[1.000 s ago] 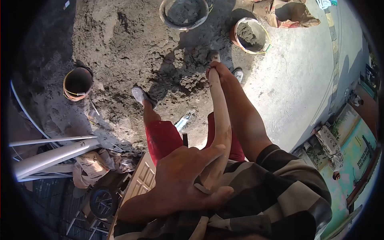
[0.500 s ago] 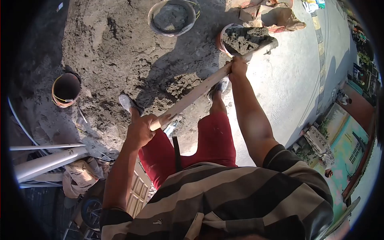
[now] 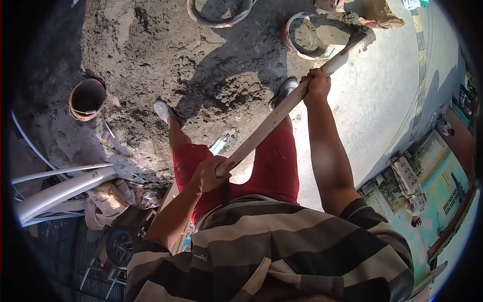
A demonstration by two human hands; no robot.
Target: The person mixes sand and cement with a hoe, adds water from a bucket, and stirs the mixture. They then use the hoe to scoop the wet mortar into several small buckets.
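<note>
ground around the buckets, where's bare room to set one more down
Free: the smooth pale concrete right of the orange-rimmed bucket of mortar and the right hand. Crowded: the lumpy grey mortar pile, and the white pipes and wheel lower left.

Smooth wooden handle (image 3: 282, 111) (mortar (image 3: 191, 75) rough).

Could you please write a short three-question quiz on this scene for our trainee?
1. True or false: both hands, left hand and right hand, grip the shovel handle.
2. Which holds mortar? A. the bucket by the shovel blade; B. the orange bucket at far left.
3. Fill in: the person stands on the ____ pile.

Key: 1 true. 2 A. 3 mortar.
</note>
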